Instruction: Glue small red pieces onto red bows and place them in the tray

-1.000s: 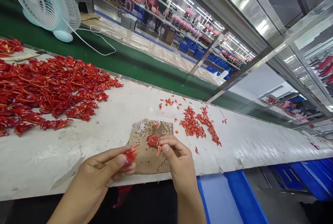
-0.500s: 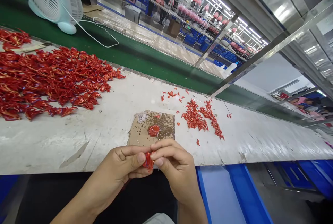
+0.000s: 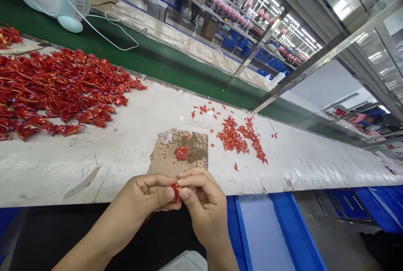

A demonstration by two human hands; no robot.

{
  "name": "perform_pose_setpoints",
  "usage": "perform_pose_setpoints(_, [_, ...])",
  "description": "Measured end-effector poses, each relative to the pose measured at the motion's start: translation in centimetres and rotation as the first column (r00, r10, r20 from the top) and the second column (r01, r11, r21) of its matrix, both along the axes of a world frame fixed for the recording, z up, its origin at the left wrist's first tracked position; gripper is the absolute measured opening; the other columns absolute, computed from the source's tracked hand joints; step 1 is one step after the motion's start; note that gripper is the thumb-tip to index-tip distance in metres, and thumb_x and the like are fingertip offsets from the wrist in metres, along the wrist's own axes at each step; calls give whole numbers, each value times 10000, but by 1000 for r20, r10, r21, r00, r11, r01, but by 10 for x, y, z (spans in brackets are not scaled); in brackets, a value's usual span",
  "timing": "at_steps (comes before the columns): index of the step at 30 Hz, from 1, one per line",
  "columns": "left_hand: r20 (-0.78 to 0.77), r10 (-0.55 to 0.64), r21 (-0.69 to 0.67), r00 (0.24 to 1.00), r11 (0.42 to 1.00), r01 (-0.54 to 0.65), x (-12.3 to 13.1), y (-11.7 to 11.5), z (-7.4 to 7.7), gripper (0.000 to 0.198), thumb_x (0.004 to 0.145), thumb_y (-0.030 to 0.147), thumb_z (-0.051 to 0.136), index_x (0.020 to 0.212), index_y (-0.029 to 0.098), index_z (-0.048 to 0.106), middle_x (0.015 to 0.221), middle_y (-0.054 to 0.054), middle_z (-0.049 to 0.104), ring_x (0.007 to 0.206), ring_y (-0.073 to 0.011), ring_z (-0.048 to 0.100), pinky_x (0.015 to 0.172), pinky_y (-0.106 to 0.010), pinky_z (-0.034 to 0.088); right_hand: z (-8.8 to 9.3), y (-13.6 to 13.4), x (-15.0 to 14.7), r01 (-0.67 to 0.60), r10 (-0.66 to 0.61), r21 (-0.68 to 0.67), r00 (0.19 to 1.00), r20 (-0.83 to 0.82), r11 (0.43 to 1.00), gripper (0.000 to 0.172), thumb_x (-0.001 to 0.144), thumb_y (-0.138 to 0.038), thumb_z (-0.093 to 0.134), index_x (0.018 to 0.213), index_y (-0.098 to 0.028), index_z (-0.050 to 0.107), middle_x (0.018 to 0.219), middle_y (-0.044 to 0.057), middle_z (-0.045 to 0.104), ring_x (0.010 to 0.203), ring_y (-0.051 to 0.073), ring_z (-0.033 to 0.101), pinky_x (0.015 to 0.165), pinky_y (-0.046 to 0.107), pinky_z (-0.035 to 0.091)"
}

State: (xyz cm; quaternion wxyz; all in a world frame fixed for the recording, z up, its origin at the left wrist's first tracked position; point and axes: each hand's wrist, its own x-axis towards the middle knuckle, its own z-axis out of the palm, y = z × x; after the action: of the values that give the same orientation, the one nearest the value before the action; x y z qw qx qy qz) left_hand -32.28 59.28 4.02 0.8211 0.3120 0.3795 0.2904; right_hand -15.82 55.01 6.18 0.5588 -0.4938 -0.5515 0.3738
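Glossy red film scrap (image 3: 175, 193) at my fingertips (image 3: 185, 193); rough matt cardboard (image 3: 198, 147); scuffed white coated surface (image 3: 94, 178); smooth blue plastic tray (image 3: 261, 233).

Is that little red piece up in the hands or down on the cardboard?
In the hands: the red piece is pinched between the left hand and right hand, not lying on the cardboard.

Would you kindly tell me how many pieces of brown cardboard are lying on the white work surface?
2: a cardboard sheet in the middle, with a red blob on it, and a cardboard strip at the far left. More could be hidden under the red heap.
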Motion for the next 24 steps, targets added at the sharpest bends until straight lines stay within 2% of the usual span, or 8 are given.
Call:
perform_pose_setpoints(10, [-91,-62,116,994,991,72,-10,-2,-8,321,690,470,834,842,209,728,809,-36,722,700,-130,615,655,-205,486,-5,-11,-7,-68,49,-92,980,-190,993,250,884,-287,728,1129,-279,686,1105,59,664,992,195,662,861,328,555])
perform_pose_setpoints(12, [-216,14,145,976,989,18,-13,-4,1,362,623,465,873,860,221,748,873,-57,746,715,-174,644,608,-226,490,-8,-13,-10,-72,31,-142,961,-276,987,324,874,-305,741,1181,-272,644,1138,65,668,1001,193,669,873,321,559])
perform_pose_setpoints(14, [-404,225,284,887,952,-112,-15,-10,11,380,559,434,908,857,240,773,865,-57,755,713,-208,657,588,-246,488,-13,-12,-17,-128,44,-180,910,-412,975,425,841,-373,772,1221,-258,618,1133,77,687,1016,213,680,903,345,558])
perform_pose_setpoints(15, [-457,364,428,811,890,-159,-17,-14,16,358,554,398,915,856,257,785,842,-48,753,717,-211,651,617,-255,490,-15,-11,-21,-177,62,-192,870,-490,965,479,811,-410,794,1226,-244,619,1119,84,699,1013,225,687,915,359,558])
perform_pose_setpoints(17, [-428,595,744,681,659,-108,-19,-20,22,293,597,318,901,873,305,801,828,-23,751,746,-203,618,727,-263,477,-20,-9,-30,-267,82,-212,780,-621,940,524,752,-434,838,1190,-218,647,1075,89,719,985,238,699,910,376,566])
perform_pose_setpoints(20, [-354,629,932,692,299,205,-27,-21,22,277,676,259,854,928,357,793,883,12,757,806,-200,569,873,-268,404,-26,-5,-42,-293,31,-267,725,-688,918,417,708,-343,877,1056,-197,699,1003,72,737,945,229,706,897,370,575])
perform_pose_setpoints(22, [-417,600,906,682,213,366,-38,-11,21,335,664,281,865,980,348,777,924,26,753,861,-205,566,930,-264,364,-29,-6,-41,-268,-15,-298,720,-694,916,352,720,-313,865,1011,-189,711,965,61,742,879,209,712,845,354,594])
perform_pose_setpoints(24, [-466,641,882,610,285,375,-53,6,24,392,677,308,858,1055,301,752,1028,28,726,988,-214,561,1027,-255,310,-31,-12,-27,-180,-89,-324,741,-666,929,320,738,-308,847,1001,-179,717,945,60,745,816,196,712,776,340,611])
